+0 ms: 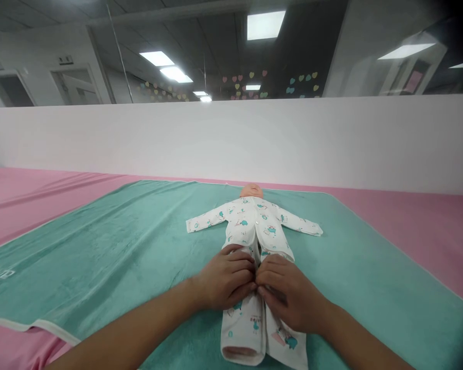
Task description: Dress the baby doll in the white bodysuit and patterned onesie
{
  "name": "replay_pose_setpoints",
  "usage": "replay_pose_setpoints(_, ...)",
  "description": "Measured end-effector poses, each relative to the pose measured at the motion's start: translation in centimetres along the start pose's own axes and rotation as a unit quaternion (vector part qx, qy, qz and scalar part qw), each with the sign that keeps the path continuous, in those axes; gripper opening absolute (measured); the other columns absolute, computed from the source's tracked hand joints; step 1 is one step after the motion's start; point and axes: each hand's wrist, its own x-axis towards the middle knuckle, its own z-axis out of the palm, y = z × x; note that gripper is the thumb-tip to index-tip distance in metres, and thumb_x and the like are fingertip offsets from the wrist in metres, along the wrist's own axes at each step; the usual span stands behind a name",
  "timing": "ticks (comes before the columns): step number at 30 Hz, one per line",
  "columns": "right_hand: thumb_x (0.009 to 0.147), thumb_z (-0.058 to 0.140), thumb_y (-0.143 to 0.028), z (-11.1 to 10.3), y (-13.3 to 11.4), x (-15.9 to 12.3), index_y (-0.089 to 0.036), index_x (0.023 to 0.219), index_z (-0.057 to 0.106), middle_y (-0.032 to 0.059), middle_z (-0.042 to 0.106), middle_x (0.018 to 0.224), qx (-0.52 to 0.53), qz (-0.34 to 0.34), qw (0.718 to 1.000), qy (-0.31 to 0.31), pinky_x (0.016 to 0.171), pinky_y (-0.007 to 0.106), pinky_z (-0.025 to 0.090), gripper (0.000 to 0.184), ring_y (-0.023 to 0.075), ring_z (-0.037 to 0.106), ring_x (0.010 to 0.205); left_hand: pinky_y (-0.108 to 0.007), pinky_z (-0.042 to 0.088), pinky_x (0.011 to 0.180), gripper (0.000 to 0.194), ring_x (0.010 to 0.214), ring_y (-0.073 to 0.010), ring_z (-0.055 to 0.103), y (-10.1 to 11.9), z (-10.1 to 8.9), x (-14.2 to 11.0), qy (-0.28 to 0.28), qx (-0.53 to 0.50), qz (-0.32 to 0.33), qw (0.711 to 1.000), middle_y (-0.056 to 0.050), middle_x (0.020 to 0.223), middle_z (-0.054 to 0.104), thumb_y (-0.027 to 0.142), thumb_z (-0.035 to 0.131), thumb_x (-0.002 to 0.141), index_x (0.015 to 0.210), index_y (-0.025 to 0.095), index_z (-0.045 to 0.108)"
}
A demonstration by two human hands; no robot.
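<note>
A baby doll (251, 190) lies on its back with its head at the far end. It wears a white, printed long-sleeved baby top (244, 222), sleeves spread to both sides and the front parted below a snap. White baby pants (244, 329) of the same print stretch toward me under the top's hem. My left hand (231, 276) is closed on the pants near the middle, fingers curled over the cloth. Close beside it, my right hand (287, 290) pinches the pants' cloth at the inner edge. The fingertips nearly meet and hide the exact grip.
The doll lies on a teal blanket (119, 246) with a white edge, spread over a pink sheet (428, 231). A low white wall (231, 139) stands behind. Above it, a glass or mirror-like surface shows ceiling lights and heart stickers.
</note>
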Motion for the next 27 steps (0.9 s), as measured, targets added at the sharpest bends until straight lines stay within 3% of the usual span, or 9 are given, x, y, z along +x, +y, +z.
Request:
replay_pose_setpoints(6, 0.082, 0.045, -0.018, 0.6, 0.0, 0.1, -0.019, 0.063, 0.05, 0.001, 0.054, 0.062, -0.029, -0.02, 0.998, -0.059, 0.073, 0.033, 0.038, 0.019, 0.014, 0.047, 0.065, -0.038, 0.034, 0.098, 0.013, 0.091, -0.0159, 0.055, -0.1, 0.0, 0.2, 0.003, -0.01, 0.001, 1.0, -0.003, 0.08, 0.064, 0.019, 0.046, 0.084, 0.081, 0.016, 0.058)
replay_pose_setpoints(11, 0.081, 0.048, -0.02, 0.7, 0.4, -0.1, -0.018, 0.058, 0.047, -0.0004, 0.054, 0.058, -0.05, -0.025, 0.996, -0.073, 0.073, 0.031, 0.036, 0.023, 0.012, 0.046, 0.061, -0.038, 0.034, 0.098, 0.014, 0.09, -0.016, 0.055, 0.3, 0.1, 0.5, -0.005, -0.029, -0.009, 1.0, -0.004, 0.08, 0.064, 0.017, 0.045, 0.083, 0.083, 0.016, 0.059)
replay_pose_setpoints(18, 0.086, 0.045, -0.03, 0.4, 0.7, -0.8, -0.017, 0.054, 0.04, -0.0029, 0.05, 0.053, -0.046, -0.019, 0.996, -0.072, 0.07, 0.027, 0.035, 0.035, 0.0086, 0.038, 0.054, -0.045, 0.025, 0.105, 0.016, 0.082, -0.0156, 0.056, 2.7, 0.4, 0.2, -0.025, -0.041, -0.013, 0.999, -0.003, 0.072, 0.061, 0.014, 0.042, 0.081, 0.08, 0.016, 0.058)
replay_pose_setpoints(22, 0.088, 0.042, -0.034, 0.2, 0.7, -1.3, -0.016, 0.052, 0.037, -0.0049, 0.045, 0.049, -0.029, -0.017, 0.997, -0.071, 0.071, 0.027, 0.034, 0.041, 0.007, 0.033, 0.049, -0.045, 0.021, 0.107, 0.016, 0.083, -0.0147, 0.055, 4.4, -0.5, 0.1, -0.078, -0.052, -0.035, 0.995, -0.002, 0.076, 0.062, 0.015, 0.042, 0.084, 0.083, 0.017, 0.058)
replay_pose_setpoints(27, 0.086, 0.046, -0.032, 0.2, 0.8, -1.8, -0.016, 0.054, 0.041, -0.0051, 0.045, 0.049, -0.018, -0.04, 0.998, -0.049, 0.073, 0.028, 0.034, 0.036, 0.0075, 0.034, 0.051, -0.047, 0.015, 0.11, 0.008, 0.087, -0.0156, 0.053, 7.0, -1.6, 0.4, -0.143, -0.076, -0.048, 0.986, 0.0, 0.079, 0.06, 0.017, 0.048, 0.078, 0.078, 0.019, 0.055)
